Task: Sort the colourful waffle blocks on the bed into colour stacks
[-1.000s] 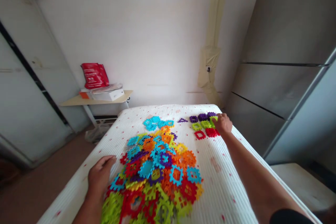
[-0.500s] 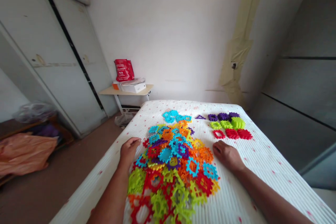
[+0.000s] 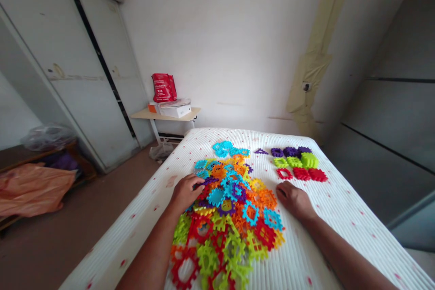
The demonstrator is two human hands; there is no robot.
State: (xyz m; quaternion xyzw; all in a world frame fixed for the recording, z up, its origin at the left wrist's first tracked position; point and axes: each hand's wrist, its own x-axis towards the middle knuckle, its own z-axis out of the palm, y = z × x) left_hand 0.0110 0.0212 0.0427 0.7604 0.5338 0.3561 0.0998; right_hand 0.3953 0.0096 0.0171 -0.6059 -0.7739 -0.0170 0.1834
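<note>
My left hand (image 3: 186, 194) reaches over the left side of a heap of interlocking plastic pieces (image 3: 226, 231) in blue, orange, red, green, yellow and purple. Its thumb and fingers close on the left end of a purple piece (image 3: 210, 181), which lies on the heap; the fingertips are partly hidden. Resting on the bedspread right of the heap, my right hand (image 3: 295, 198) is curled closed with nothing visible in it. Beyond it are sorted rows of purple pieces (image 3: 290, 151), green pieces (image 3: 294, 161) and red pieces (image 3: 302, 173).
Several blue pieces (image 3: 226, 148) lie behind the heap, near a purple triangular piece (image 3: 261, 151). The white ribbed bedspread (image 3: 340, 217) covers the bed. A small table (image 3: 142, 114) with a red bag (image 3: 163, 88) and a white box (image 3: 176, 110) stands beyond, left of centre.
My left hand has moved right, from the bedspread beside the heap onto the purple piece. My right hand stays in place. The view has shifted slightly.
</note>
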